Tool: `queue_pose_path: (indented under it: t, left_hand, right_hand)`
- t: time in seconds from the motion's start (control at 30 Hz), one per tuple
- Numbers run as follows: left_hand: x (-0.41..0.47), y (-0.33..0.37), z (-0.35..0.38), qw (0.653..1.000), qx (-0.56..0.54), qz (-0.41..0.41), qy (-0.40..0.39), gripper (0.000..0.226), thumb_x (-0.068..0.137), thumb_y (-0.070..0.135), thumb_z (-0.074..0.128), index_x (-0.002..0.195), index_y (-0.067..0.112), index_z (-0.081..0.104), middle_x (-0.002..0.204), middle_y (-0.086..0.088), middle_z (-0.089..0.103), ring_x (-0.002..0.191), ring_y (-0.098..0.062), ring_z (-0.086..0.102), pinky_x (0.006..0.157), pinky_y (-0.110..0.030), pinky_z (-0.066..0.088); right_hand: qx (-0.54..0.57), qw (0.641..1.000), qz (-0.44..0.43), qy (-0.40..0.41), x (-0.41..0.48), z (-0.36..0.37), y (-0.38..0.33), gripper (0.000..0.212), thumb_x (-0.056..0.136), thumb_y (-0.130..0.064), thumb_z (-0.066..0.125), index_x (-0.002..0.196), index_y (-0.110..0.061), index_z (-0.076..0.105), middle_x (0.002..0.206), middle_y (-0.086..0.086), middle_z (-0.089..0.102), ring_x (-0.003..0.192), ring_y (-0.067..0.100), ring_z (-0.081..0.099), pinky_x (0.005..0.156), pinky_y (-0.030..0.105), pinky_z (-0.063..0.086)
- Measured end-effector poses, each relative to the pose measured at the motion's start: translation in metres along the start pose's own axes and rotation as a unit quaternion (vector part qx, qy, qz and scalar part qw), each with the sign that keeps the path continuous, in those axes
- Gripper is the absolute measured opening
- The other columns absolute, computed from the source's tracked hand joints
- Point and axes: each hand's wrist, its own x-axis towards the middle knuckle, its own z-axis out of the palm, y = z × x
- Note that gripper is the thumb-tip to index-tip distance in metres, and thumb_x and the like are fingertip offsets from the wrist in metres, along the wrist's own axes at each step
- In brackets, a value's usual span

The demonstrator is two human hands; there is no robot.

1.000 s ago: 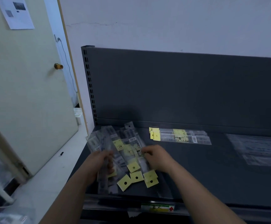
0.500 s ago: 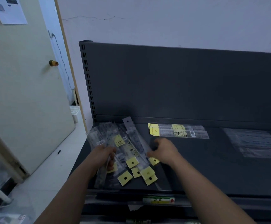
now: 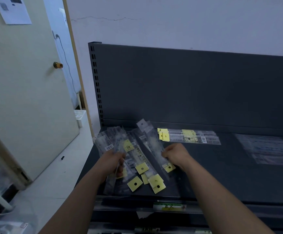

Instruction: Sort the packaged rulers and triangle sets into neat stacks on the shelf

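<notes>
A loose fan of clear packaged rulers with yellow hang tabs lies on the left part of the dark grey shelf. My left hand grips several of these packs at their middle. My right hand pinches one ruler pack that points toward the shelf's back. A neat stack of ruler packs lies sideways at the back centre. Flat clear packs, perhaps triangle sets, lie at the right.
The shelf's upright back panel rises behind. A beige door and light floor are to the left. A green and yellow price label sits on the shelf's front rail.
My right hand has moved right and back, drawing one ruler pack away from the fan. My left hand still holds the bundle, lifted slightly.
</notes>
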Motion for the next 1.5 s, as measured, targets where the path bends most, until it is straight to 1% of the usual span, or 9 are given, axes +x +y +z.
queue_pose_path:
  t: [0.13,0.23,0.47,0.63,0.77,0.9,1.03,1.3,1.5]
  left_hand:
    - [0.000,-0.001,-0.002,1.000,-0.018,-0.007,-0.002,0.018,0.094,0.004,0.043,0.102,-0.002,0.058,0.071,-0.013,0.049,0.047,-0.018,0.049,0.043,-0.026,0.042]
    - [-0.001,0.001,-0.002,0.999,-0.054,0.007,-0.001,0.014,0.094,0.005,0.044,0.097,0.002,0.058,0.072,-0.012,0.051,0.048,-0.018,0.049,0.045,-0.028,0.042]
    - [-0.014,0.015,0.020,0.985,-0.160,0.058,0.005,0.011,0.094,0.012,0.057,0.090,0.002,0.054,0.071,-0.010,0.051,0.052,-0.017,0.048,0.042,-0.024,0.045]
    - [-0.012,0.014,0.040,0.979,-0.201,0.033,-0.002,0.026,0.085,0.014,0.071,0.104,0.004,0.056,0.078,-0.008,0.053,0.055,-0.015,0.050,0.047,-0.025,0.049]
    - [-0.012,0.012,0.052,0.979,-0.203,0.031,-0.011,0.024,0.080,0.015,0.075,0.094,0.003,0.060,0.064,-0.006,0.057,0.052,-0.015,0.052,0.045,-0.025,0.047]
    - [-0.013,0.010,0.050,0.981,-0.189,0.036,0.035,0.011,0.088,0.016,0.068,0.092,0.007,0.062,0.073,-0.011,0.063,0.056,-0.019,0.057,0.052,-0.029,0.049]
    - [-0.018,0.006,0.036,0.979,-0.196,0.012,0.054,0.015,0.092,0.018,0.060,0.096,0.004,0.059,0.074,-0.018,0.061,0.061,-0.028,0.058,0.057,-0.036,0.052]
    - [-0.025,-0.004,0.018,0.972,-0.232,0.005,0.019,0.025,0.098,0.015,0.045,0.100,-0.001,0.063,0.100,-0.014,0.074,0.094,-0.034,0.065,0.078,-0.043,0.054]
    - [-0.024,-0.007,0.020,0.948,-0.316,-0.038,0.008,0.017,0.098,0.013,0.042,0.093,0.002,0.055,0.062,-0.012,0.055,0.062,-0.028,0.056,0.074,-0.046,0.051]
  right_hand:
    - [0.031,0.999,-0.010,0.020,-0.005,-0.014,0.009,0.016,0.090,-0.006,0.058,0.088,-0.002,0.073,0.085,0.018,0.072,0.063,0.026,0.065,0.068,0.039,0.060]
    - [0.008,0.997,-0.021,0.068,-0.009,-0.021,0.014,0.025,0.091,-0.009,0.050,0.094,0.007,0.069,0.092,0.026,0.069,0.060,0.022,0.049,0.058,0.028,0.042]
    - [0.201,0.979,-0.009,0.039,-0.032,-0.030,0.002,0.016,0.090,-0.008,0.061,0.077,-0.011,0.069,0.070,0.003,0.064,0.061,0.015,0.055,0.056,0.024,0.045]
    - [0.055,0.995,-0.033,0.076,-0.040,-0.017,0.007,0.022,0.090,-0.017,0.060,0.073,-0.028,0.068,0.081,-0.006,0.071,0.079,0.016,0.066,0.081,0.032,0.053]
    - [0.166,0.982,-0.063,-0.058,-0.058,-0.007,-0.001,0.010,0.085,-0.007,0.066,0.088,-0.010,0.074,0.082,0.001,0.072,0.069,0.009,0.061,0.058,0.012,0.048]
    - [0.075,0.993,-0.086,0.004,-0.042,-0.001,0.007,0.016,0.091,-0.020,0.059,0.088,-0.017,0.075,0.086,0.002,0.073,0.067,0.012,0.059,0.060,0.025,0.048]
    - [-0.165,0.983,-0.041,0.076,-0.018,-0.001,0.015,0.036,0.084,-0.038,0.062,0.112,-0.015,0.063,0.109,0.007,0.064,0.102,0.027,0.059,0.075,0.033,0.049]
    - [-0.083,0.996,-0.009,-0.023,-0.005,-0.014,0.005,0.028,0.093,-0.025,0.051,0.072,-0.007,0.053,0.069,0.004,0.055,0.060,0.017,0.051,0.053,0.025,0.037]
    - [-0.091,0.995,0.012,-0.047,-0.042,-0.026,0.015,0.025,0.086,-0.020,0.053,0.065,-0.007,0.054,0.060,0.002,0.052,0.053,0.015,0.049,0.056,0.024,0.039]
